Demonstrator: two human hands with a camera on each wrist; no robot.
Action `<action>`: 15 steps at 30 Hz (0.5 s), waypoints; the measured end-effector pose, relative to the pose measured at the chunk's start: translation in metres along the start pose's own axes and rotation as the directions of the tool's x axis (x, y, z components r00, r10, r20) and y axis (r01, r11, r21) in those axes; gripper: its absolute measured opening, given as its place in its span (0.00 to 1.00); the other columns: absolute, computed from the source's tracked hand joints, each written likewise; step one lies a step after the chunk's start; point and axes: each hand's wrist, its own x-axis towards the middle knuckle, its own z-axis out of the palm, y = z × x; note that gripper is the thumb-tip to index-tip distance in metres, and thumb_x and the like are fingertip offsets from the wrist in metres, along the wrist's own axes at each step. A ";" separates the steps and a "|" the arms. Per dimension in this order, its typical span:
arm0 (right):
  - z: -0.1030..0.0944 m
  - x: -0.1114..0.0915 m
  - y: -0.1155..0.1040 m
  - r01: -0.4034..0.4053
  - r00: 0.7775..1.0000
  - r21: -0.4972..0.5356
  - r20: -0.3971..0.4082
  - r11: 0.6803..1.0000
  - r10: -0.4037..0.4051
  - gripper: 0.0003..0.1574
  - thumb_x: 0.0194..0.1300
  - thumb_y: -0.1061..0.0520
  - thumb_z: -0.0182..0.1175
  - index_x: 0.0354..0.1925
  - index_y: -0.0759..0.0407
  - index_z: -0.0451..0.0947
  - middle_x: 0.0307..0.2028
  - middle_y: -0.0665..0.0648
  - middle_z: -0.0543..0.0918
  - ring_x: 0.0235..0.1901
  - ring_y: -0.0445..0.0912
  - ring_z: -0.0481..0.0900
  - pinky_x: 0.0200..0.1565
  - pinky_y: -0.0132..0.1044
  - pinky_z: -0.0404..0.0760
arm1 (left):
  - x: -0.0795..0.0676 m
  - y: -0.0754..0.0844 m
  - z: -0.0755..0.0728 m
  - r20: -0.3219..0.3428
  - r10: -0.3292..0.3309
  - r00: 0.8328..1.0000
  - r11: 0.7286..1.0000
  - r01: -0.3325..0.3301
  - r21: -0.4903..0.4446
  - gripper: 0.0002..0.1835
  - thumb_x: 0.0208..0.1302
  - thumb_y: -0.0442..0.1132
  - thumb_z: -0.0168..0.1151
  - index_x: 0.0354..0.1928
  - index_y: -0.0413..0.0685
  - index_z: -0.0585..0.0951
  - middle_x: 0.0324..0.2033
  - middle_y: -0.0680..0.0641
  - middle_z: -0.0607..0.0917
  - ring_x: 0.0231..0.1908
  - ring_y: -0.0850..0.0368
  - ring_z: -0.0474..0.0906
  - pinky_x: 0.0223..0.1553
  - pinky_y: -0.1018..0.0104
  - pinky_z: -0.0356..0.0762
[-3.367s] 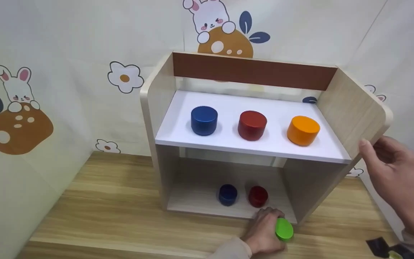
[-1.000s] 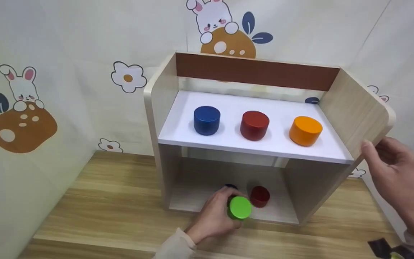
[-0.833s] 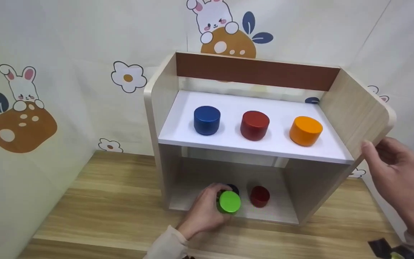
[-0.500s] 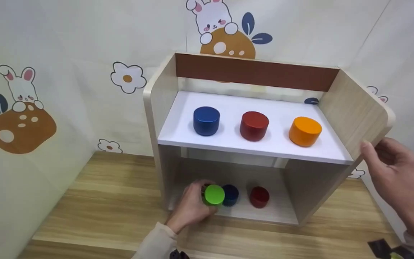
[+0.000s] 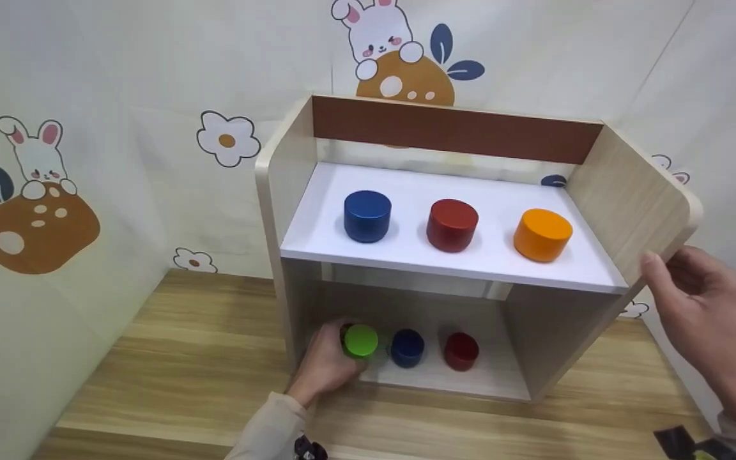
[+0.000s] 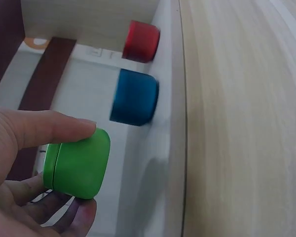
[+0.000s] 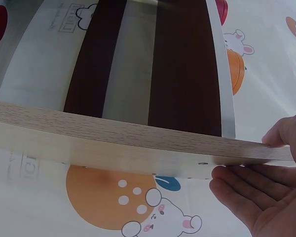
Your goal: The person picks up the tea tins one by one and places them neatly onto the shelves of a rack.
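My left hand (image 5: 329,363) pinches a small round green tin (image 5: 361,341) between thumb and fingers, at the left of the lower compartment. A seam near one end of the green tin (image 6: 81,163) shows in the left wrist view; I cannot tell whether it touches the floor board. To its right stand a blue tin (image 5: 407,348) and a dark red tin (image 5: 461,351), apart from each other. My right hand (image 5: 713,313) holds the front edge of the wooden shelf's right side panel (image 5: 636,191), thumb on one face and fingers (image 7: 256,190) on the other.
On the white upper board (image 5: 406,259) stand a larger blue tin (image 5: 367,216), a red tin (image 5: 452,225) and an orange tin (image 5: 542,235) in a row. The shelf's left side panel (image 5: 272,211) rises beside my left hand. Wood-grain tabletop (image 5: 202,364) lies in front.
My left hand has carried the green tin from in front of the shelf's right end, leftward past the red and blue tins, into the lower compartment. My right hand keeps its hold on the panel.
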 end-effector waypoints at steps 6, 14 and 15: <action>0.000 -0.001 -0.001 0.011 1.000 0.011 0.013 1.000 -0.011 0.16 0.66 0.62 0.64 0.48 0.72 0.85 0.42 0.73 0.85 0.32 0.13 0.73 0.35 0.11 0.71 | 0.001 -0.011 0.002 -0.010 -0.015 1.000 1.000 0.015 -0.002 0.32 0.40 0.26 0.74 0.54 0.33 0.77 0.47 0.38 0.83 0.50 0.41 0.79 0.55 0.42 0.76; 0.001 0.000 0.000 0.001 1.000 0.006 0.003 1.000 -0.001 0.15 0.65 0.61 0.65 0.47 0.70 0.86 0.39 0.59 0.88 0.31 0.15 0.75 0.35 0.12 0.71 | 0.003 -0.019 0.004 -0.010 -0.033 0.999 0.999 0.033 -0.001 0.32 0.41 0.26 0.73 0.55 0.32 0.76 0.47 0.38 0.82 0.50 0.41 0.78 0.56 0.42 0.75; 0.001 0.000 0.000 0.005 1.000 0.007 0.004 1.000 -0.005 0.15 0.65 0.61 0.65 0.47 0.70 0.86 0.39 0.63 0.87 0.31 0.15 0.75 0.35 0.12 0.71 | 0.003 -0.020 0.004 -0.009 -0.030 0.999 1.000 0.030 -0.002 0.32 0.42 0.26 0.73 0.55 0.31 0.76 0.47 0.38 0.81 0.50 0.41 0.78 0.56 0.42 0.75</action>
